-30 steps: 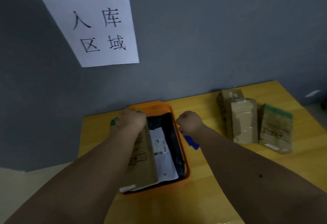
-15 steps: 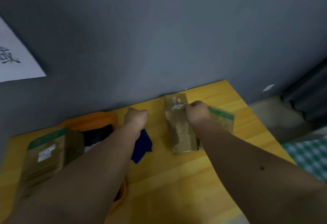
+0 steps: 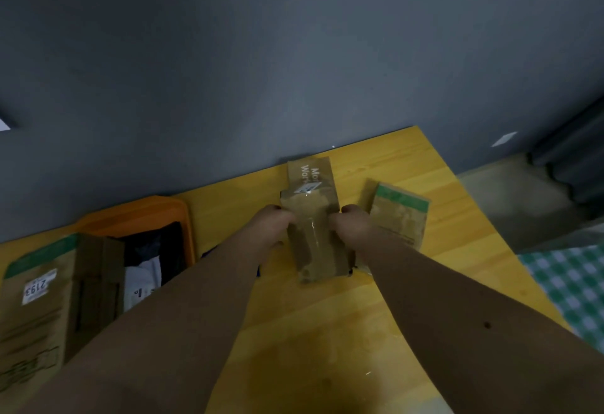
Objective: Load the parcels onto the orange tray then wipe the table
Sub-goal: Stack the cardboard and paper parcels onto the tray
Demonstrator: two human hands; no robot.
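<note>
A taped brown cardboard parcel (image 3: 312, 217) stands on the yellow table (image 3: 327, 332) near the wall. My left hand (image 3: 269, 225) grips its left side and my right hand (image 3: 351, 225) grips its right side. A flat brown parcel with a green band (image 3: 400, 214) lies just right of my right hand. The orange tray (image 3: 157, 211) sits at the left and holds a black bag (image 3: 157, 250) and a white mailer (image 3: 143, 283). A brown parcel with a green band and a "2193" sticker (image 3: 36, 302) leans in the tray's left part.
A grey wall (image 3: 294, 54) rises right behind the table. A scrap of blue cloth (image 3: 209, 254) peeks out beside my left forearm. A green checked cloth (image 3: 568, 286) lies past the table's right edge, with grey floor beyond it.
My left hand has let go of the blue cloth and moved right to grip the taped parcel's left side. My right hand has slid down its right side. The view shifted further right.
</note>
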